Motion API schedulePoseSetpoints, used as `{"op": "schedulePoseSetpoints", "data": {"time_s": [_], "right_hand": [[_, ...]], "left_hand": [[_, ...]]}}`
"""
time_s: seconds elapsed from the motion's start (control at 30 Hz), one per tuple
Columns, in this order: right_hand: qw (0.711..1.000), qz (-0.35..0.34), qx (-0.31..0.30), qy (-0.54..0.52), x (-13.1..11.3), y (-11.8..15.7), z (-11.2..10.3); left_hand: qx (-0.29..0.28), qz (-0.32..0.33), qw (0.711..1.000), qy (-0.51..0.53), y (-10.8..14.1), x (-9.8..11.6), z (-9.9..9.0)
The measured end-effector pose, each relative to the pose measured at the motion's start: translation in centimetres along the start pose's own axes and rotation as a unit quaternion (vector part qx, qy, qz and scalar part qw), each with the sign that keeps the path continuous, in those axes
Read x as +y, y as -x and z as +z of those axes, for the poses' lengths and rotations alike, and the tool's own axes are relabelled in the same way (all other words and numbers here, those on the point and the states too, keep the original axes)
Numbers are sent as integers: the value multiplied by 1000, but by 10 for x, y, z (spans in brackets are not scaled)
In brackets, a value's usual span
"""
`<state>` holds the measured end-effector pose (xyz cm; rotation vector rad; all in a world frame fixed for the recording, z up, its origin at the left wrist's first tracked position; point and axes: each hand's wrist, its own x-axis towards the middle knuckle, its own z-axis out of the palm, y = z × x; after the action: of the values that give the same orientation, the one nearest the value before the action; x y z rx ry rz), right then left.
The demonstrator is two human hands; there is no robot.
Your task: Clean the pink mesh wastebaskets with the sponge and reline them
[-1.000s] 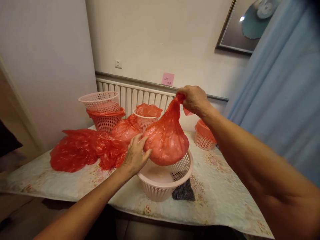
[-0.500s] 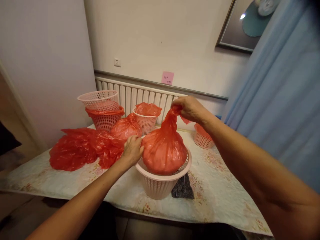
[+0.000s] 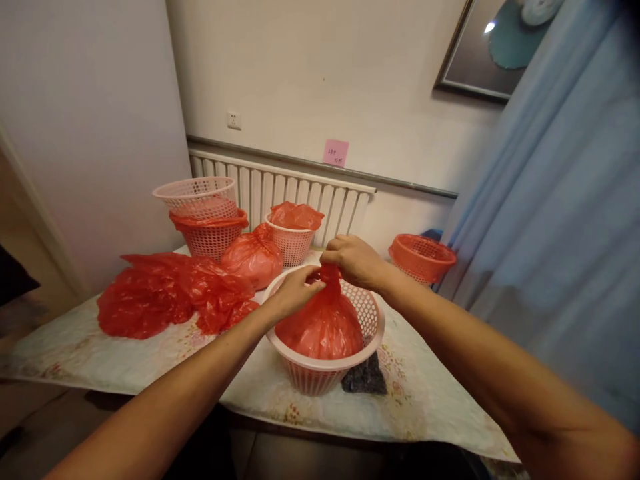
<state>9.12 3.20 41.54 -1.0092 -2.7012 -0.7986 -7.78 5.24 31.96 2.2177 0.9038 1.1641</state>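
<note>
A filled red plastic bag (image 3: 320, 333) sits down inside a pale pink perforated basket (image 3: 325, 365). My right hand (image 3: 353, 259) is closed on the bag's gathered neck, above the basket. Just to the left of that neck is my left hand (image 3: 297, 291), its thumb and fingers apart; whether the fingertips touch the plastic I cannot tell. What fills the bag is hidden by the plastic. A dark grey folded cloth or pouch (image 3: 367, 375) lies partly behind the basket's right side.
Crumpled red bags (image 3: 150, 293) and a tied full bag (image 3: 254, 257) lie to the left. Behind stand stacked baskets (image 3: 207, 233), a white basket with a red liner (image 3: 293, 241), and a red-lined basket (image 3: 423, 257). A floral cloth (image 3: 425, 400) covers the table.
The bag has gone down into the basket, with my right hand lowered along with it. My left hand has moved from the basket's left rim to beside the bag's neck.
</note>
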Motion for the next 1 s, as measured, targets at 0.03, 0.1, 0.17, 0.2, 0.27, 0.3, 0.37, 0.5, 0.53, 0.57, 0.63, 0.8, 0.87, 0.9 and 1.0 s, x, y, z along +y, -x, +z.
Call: {"op": "schedulePoseSetpoints", "data": {"time_s": [0.03, 0.1, 0.17, 0.2, 0.27, 0.3, 0.37, 0.5, 0.53, 0.57, 0.63, 0.8, 0.87, 0.9, 1.0], "right_hand": [[1000, -10, 5, 3, -1, -1, 0], [1000, -21, 15, 13, -3, -1, -2], [999, -20, 25, 24, -7, 0, -3], [999, -13, 35, 28, -8, 1, -4], [997, 18, 77, 25, -11, 6, -5], [993, 43, 110, 16, -11, 9, -4], [974, 112, 195, -16, -9, 16, 0], [900, 258, 328, -122, -3, 30, 23], [888, 280, 330, -152, -3, 34, 31], [883, 294, 318, -182, -4, 38, 40], [880, 305, 278, -235, -8, 49, 57], [856, 372, 247, -262, -17, 88, 93], [847, 410, 232, -247, -17, 103, 104], [844, 423, 222, -244, -16, 109, 109], [837, 441, 213, -244, -16, 119, 121]], "left_hand": [[11, 2, 1000, 18, -3, 5, 1], [36, -4, 999, 24, -9, 13, 2], [52, -9, 998, 15, -13, 15, 3], [58, -12, 998, 12, -15, 15, 4], [70, -18, 997, 7, -16, 13, 5], [75, -21, 997, 6, -16, 12, 5], [84, -30, 996, 7, -17, 9, 6], [107, -63, 992, 0, -21, 6, 6], [107, -70, 992, -4, -21, 6, 6], [103, -74, 992, -7, -21, 6, 6], [87, -78, 993, -14, -19, 4, 5], [68, -113, 990, -57, -2, -17, -4], [65, -138, 986, -72, 4, -27, -8], [54, -147, 985, -71, 6, -31, -10], [-10, -139, 990, -35, 5, -32, -8]]}}
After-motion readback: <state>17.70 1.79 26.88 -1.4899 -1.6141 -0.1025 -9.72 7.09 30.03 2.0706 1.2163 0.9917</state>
